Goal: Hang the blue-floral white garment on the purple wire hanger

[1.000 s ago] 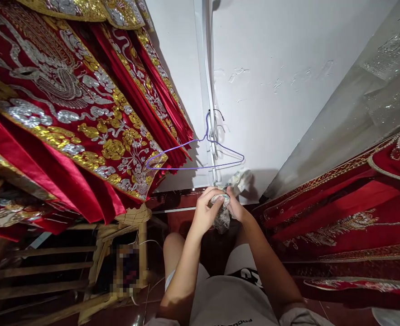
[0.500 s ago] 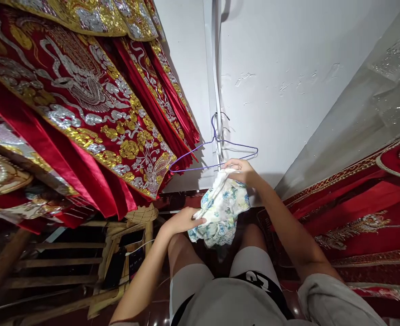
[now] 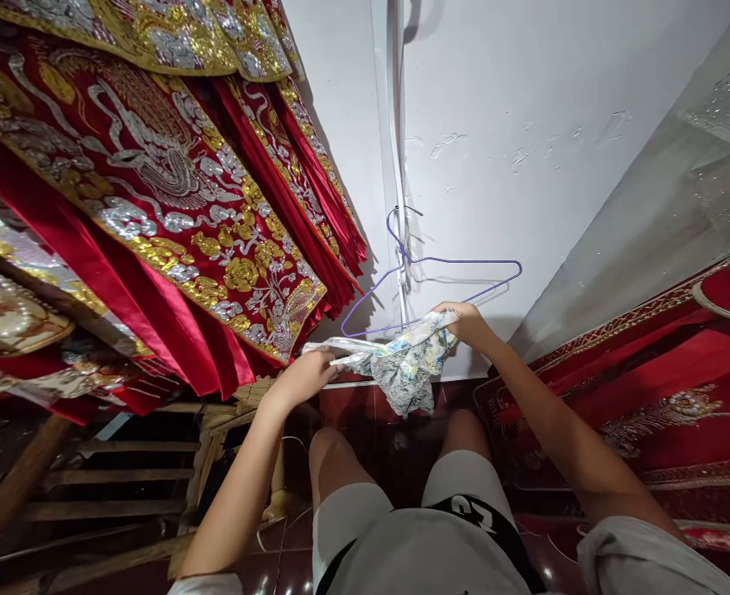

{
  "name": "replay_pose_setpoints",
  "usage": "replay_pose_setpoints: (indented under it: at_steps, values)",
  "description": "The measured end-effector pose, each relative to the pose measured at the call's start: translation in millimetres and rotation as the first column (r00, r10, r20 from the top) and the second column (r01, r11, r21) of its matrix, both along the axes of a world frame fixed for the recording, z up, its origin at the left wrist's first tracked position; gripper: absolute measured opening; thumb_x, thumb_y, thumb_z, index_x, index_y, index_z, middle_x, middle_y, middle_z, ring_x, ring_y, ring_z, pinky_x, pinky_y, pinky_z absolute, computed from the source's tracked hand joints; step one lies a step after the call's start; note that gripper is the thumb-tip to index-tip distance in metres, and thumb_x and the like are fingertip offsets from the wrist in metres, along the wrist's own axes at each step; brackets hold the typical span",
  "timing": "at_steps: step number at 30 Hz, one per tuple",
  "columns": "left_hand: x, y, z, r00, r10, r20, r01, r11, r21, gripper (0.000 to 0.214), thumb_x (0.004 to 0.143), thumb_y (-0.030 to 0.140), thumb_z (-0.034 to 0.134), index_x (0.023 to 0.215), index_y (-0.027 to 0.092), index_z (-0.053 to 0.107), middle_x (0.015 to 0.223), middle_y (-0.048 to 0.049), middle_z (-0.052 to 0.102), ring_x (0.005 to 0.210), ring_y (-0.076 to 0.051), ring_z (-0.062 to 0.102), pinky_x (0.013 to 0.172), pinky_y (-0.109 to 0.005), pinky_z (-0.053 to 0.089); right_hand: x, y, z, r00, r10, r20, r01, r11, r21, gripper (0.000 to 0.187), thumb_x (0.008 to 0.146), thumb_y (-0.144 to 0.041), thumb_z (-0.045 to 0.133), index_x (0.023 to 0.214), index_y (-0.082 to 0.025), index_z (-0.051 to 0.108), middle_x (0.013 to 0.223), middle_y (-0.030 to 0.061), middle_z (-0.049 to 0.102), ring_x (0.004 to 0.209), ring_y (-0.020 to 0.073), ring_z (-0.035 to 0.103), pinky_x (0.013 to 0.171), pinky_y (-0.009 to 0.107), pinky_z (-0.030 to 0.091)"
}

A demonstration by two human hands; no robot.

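A bunched white garment with a blue and yellow floral print stretches between my two hands, its loose part drooping in the middle. My left hand is closed round its left end, where the cloth is drawn into narrow strips. With fingers pinched, my right hand grips the upper right corner. Just behind the cloth, a purple wire hanger hangs by its hook against the wall; the garment and right hand overlap its lower bar. Whether the cloth touches the hanger I cannot tell.
Red embroidered robes with gold and silver sequins hang at the left. A white pole runs down the wall behind the hanger. Red beaded fabric lines the right side. A bamboo chair stands at lower left.
My left hand has moved left and up, pulling the garment out sideways. The cloth has risen off my lap area. The hanger has swung, its right end now farther right.
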State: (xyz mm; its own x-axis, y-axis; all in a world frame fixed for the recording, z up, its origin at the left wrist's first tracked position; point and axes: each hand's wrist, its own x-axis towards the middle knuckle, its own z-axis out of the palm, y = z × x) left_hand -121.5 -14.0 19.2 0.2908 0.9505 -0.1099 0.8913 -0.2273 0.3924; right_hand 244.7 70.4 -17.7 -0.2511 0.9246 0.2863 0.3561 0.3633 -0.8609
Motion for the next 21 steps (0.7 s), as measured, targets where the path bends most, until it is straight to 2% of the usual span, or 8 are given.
replay_pose_setpoints:
  at_steps: [5, 8, 11, 13, 14, 16, 19, 21]
  values:
    - [18, 26, 20.4, 0.983, -0.171, 0.061, 0.162, 0.979, 0.123, 0.029, 0.092, 0.036, 0.051, 0.083, 0.016, 0.07, 0.101, -0.0147, 0.071, 0.098, -0.03, 0.066, 0.094, -0.042, 0.051, 10, -23, 8.3, 0.999, 0.042, 0.01, -0.042, 0.997, 0.057, 0.036, 0.062, -0.017, 0.049, 0.085, -0.019, 0.076, 0.08, 0.0029, 0.075, 0.073, 0.0204, 0.067, 0.063, 0.028, 0.047]
    - [34, 35, 36.9, 0.939, -0.31, 0.15, 0.26, 0.924, 0.281, 0.027, 0.093, 0.034, 0.05, 0.082, 0.016, 0.067, 0.11, -0.0142, 0.069, 0.105, -0.029, 0.065, 0.097, -0.042, 0.05, 0, -35, 16.4, 0.997, 0.07, 0.028, -0.071, 0.996, 0.05, 0.034, 0.064, -0.016, 0.051, 0.087, -0.019, 0.076, 0.083, 0.0039, 0.077, 0.078, 0.0224, 0.07, 0.069, 0.03, 0.049]
    - [46, 41, 48.0, 0.91, -0.307, 0.277, 0.186, 0.903, 0.388, 0.023, 0.095, 0.034, 0.051, 0.096, 0.017, 0.067, 0.109, -0.0102, 0.071, 0.097, -0.023, 0.066, 0.092, -0.036, 0.052, -13, -47, 26.0, 0.992, 0.123, 0.007, -0.123, 0.992, 0.016, 0.033, 0.067, -0.017, 0.052, 0.091, -0.018, 0.076, 0.088, 0.0049, 0.077, 0.082, 0.0225, 0.07, 0.071, 0.029, 0.05]
    - [48, 42, 49.9, 0.891, -0.272, 0.363, 0.119, 0.913, 0.391, 0.031, 0.096, 0.034, 0.052, 0.119, 0.017, 0.063, 0.107, -0.0083, 0.072, 0.093, -0.021, 0.068, 0.086, -0.032, 0.053, -16, -53, 31.9, 0.992, 0.126, -0.01, -0.126, 0.992, 0.007, 0.037, 0.069, -0.017, 0.052, 0.097, -0.018, 0.076, 0.089, 0.0049, 0.076, 0.08, 0.0211, 0.068, 0.07, 0.029, 0.05]
    - [47, 42, 49.6, 0.88, -0.267, 0.394, 0.109, 0.919, 0.379, 0.039, 0.097, 0.034, 0.052, 0.132, 0.017, 0.057, 0.109, -0.0082, 0.073, 0.094, -0.02, 0.069, 0.084, -0.03, 0.053, -14, -55, 34.4, 0.996, 0.093, -0.013, -0.092, 0.996, 0.017, 0.04, 0.068, -0.016, 0.053, 0.102, -0.018, 0.075, 0.09, 0.0047, 0.076, 0.076, 0.0201, 0.067, 0.068, 0.029, 0.049]
    - [42, 42, 48.5, 0.867, -0.267, 0.421, 0.111, 0.926, 0.36, 0.049, 0.099, 0.035, 0.05, 0.145, 0.017, 0.048, 0.112, -0.0088, 0.074, 0.097, -0.021, 0.07, 0.084, -0.03, 0.053, -4, -55, 38.6, 0.996, -0.064, -0.055, 0.067, 0.996, 0.059, 0.053, 0.066, -0.017, 0.057, 0.117, -0.019, 0.071, 0.09, 0.0044, 0.075, 0.07, 0.0186, 0.063, 0.064, 0.029, 0.049]
    - [34, 42, 50.0, 0.882, -0.242, 0.404, 0.078, 0.921, 0.382, 0.044, 0.1, 0.039, 0.048, 0.136, 0.015, 0.059, 0.117, -0.0098, 0.075, 0.101, -0.023, 0.07, 0.09, -0.032, 0.053, 21, -45, 44.7, 0.918, -0.333, -0.218, 0.356, 0.931, 0.076, 0.078, 0.066, -0.021, 0.066, 0.143, -0.017, 0.055, 0.097, 0.0074, 0.075, 0.072, 0.0205, 0.064, 0.066, 0.031, 0.052]
    - [30, 44, 53.5, 0.899, -0.229, 0.374, 0.066, 0.914, 0.401, 0.042, 0.1, 0.042, 0.049, 0.129, 0.016, 0.065, 0.121, -0.0095, 0.074, 0.104, -0.024, 0.069, 0.094, -0.034, 0.052, 38, -34, 51.7, 0.876, -0.406, -0.259, 0.429, 0.903, 0.033, 0.081, 0.066, -0.03, 0.073, 0.143, -0.013, 0.055, 0.101, 0.0113, 0.075, 0.081, 0.0243, 0.068, 0.071, 0.034, 0.054]
